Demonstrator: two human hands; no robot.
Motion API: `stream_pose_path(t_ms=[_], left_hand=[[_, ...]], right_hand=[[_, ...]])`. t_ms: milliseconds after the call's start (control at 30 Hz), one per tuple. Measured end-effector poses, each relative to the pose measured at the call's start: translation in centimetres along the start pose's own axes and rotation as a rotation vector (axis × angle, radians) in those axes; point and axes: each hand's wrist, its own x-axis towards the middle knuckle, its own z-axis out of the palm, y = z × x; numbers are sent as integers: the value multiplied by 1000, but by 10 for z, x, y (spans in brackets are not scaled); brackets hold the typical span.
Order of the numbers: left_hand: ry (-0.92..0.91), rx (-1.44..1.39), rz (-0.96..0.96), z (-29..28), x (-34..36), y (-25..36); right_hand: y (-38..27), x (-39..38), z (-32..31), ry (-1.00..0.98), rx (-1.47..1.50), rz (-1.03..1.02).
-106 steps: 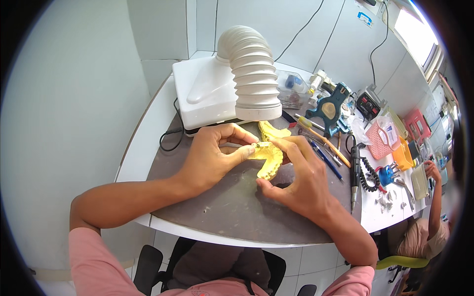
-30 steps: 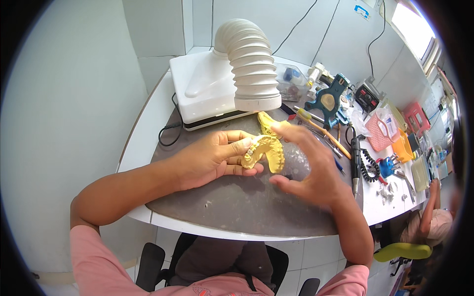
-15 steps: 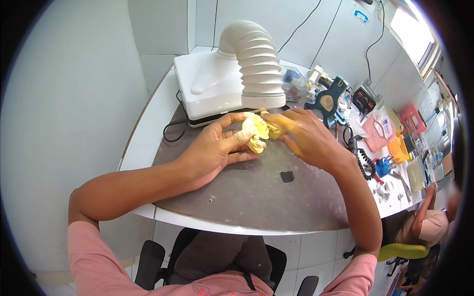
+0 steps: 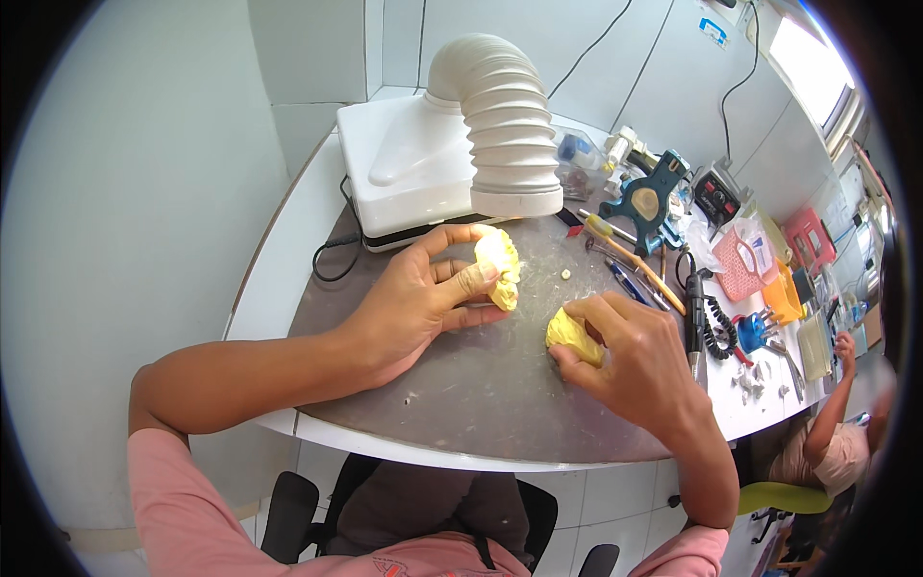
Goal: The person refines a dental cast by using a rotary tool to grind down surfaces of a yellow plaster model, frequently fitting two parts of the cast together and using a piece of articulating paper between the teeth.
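Note:
My left hand is closed on a yellow dental cast, held upright just below and in front of the white corrugated hose's mouth. To the right and lower, my right hand grips a second yellow cast down at the grey work mat; the fingers partly cover it. A small pale round bit lies on the mat between and beyond the hands.
A white machine stands at the back. Rightward lie brushes, a teal stand, a black handpiece, a pink basket, an orange tray and small debris. A co-worker sits at the far right.
The casts have moved apart: the one in my left hand is turned upright, and my right hand has carried the other down and toward me to the mat's right part.

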Motion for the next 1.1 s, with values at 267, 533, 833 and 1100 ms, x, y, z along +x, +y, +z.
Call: stream_pose_path(t_ms=[267, 533, 833, 1100], left_hand=[[22, -11, 15, 1, 0, 0], [5, 17, 22, -2, 1, -3], [-56, 36, 45, 0, -1, -3], [-99, 89, 69, 4, -1, -6]], right_hand=[[13, 0, -23, -215, 72, -137], [18, 9, -30, -333, 197, -3], [5, 23, 18, 207, 652, 125], [2, 20, 28, 235, 707, 103]])
